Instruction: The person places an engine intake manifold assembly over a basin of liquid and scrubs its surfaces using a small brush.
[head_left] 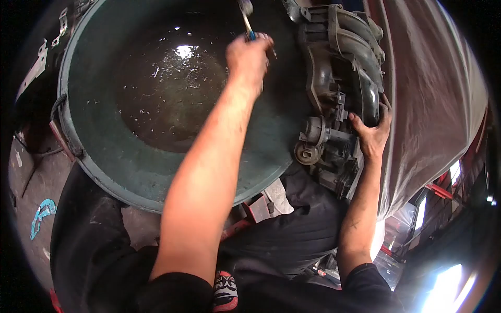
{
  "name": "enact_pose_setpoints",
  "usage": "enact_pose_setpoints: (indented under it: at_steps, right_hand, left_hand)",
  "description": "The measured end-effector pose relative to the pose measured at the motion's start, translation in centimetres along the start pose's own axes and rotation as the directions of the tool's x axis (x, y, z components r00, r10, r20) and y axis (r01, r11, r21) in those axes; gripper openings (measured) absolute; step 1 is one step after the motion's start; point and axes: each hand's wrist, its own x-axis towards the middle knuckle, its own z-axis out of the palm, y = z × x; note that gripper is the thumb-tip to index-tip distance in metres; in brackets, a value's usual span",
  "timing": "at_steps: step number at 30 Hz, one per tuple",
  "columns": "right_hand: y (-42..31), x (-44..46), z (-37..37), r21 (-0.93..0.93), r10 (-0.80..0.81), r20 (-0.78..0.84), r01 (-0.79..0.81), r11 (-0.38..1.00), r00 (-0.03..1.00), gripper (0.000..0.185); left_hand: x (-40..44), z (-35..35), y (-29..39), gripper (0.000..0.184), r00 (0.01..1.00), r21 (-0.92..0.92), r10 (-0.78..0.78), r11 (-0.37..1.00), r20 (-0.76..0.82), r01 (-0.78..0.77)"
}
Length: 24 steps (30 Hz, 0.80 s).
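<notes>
A black engine intake manifold (pixel 319 73) with curved runners leans over the right side of a big green tub (pixel 112 164). My right hand (pixel 373 133) grips its outer side near the lower runner, thumb on top and fingers partly hidden behind. Above the tub, my left hand (pixel 248 61) is closed around a slim brush (pixel 248 23) with a pale and blue handle. The brush's far end points up to the top edge of the view, where it is blurred. Dark, shiny liquid (pixel 172 99) lies in the tub's bottom.
A grey-brown cover (pixel 425 104) drapes down along the right, beside the manifold. The tub has a rope handle (pixel 60 122) on its left. A blue strip (pixel 43 218) lies on the floor at left. My dark-trousered legs (pixel 282 227) flank the tub's near side.
</notes>
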Motion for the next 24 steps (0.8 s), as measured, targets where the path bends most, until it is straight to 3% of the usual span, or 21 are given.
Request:
enact_pose_setpoints:
  at_steps: [1, 5, 6, 9, 20, 23, 24]
  right_hand:
    - [0.1, 0.1, 0.0, 0.007, 0.006, -0.004, -0.006, 1.0, 1.0, 0.083]
    - [-0.4, 0.0, -0.1, 0.041, 0.035, -0.005, -0.034, 0.999, 0.999, 0.084]
    - [-0.4, 0.0, -0.1, 0.045, 0.035, -0.002, -0.035, 0.998, 0.999, 0.085]
    - [-0.4, -0.1, -0.3, 0.02, 0.026, 0.01, -0.026, 0.999, 1.0, 0.085]
    - [0.0, -0.1, 0.0, 0.052, 0.042, 0.007, -0.042, 0.998, 0.999, 0.083]
    - [-0.3, -0.1, -0.1, 0.071, 0.044, 0.013, -0.045, 0.996, 0.999, 0.085]
    - [-0.2, -0.1, -0.1, 0.067, 0.043, 0.011, -0.044, 0.997, 0.999, 0.085]
  left_hand:
    - [-1.5, -0.4, -0.9, 0.008, 0.997, 0.047, -0.073, 0.996, 0.019, 0.072]
    - [-5.3, -0.9, -5.2, 0.016, 0.932, -0.049, -0.299, 0.948, 0.205, 0.315]
    - [-5.7, -1.0, -5.3, 0.021, 0.897, -0.112, -0.336, 0.918, 0.288, 0.381]
    - [-5.9, 0.1, -5.5, 0.025, 0.874, -0.167, -0.371, 0.885, 0.313, 0.435]
    - [-5.0, -0.1, -6.3, 0.023, 0.812, -0.201, -0.329, 0.86, 0.483, 0.469]
    - [-4.4, -0.7, -8.2, 0.019, 0.812, -0.041, -0.337, 0.914, 0.478, 0.403]
    - [-4.6, -0.8, -7.5, 0.016, 0.868, 0.088, -0.352, 0.935, 0.349, 0.344]
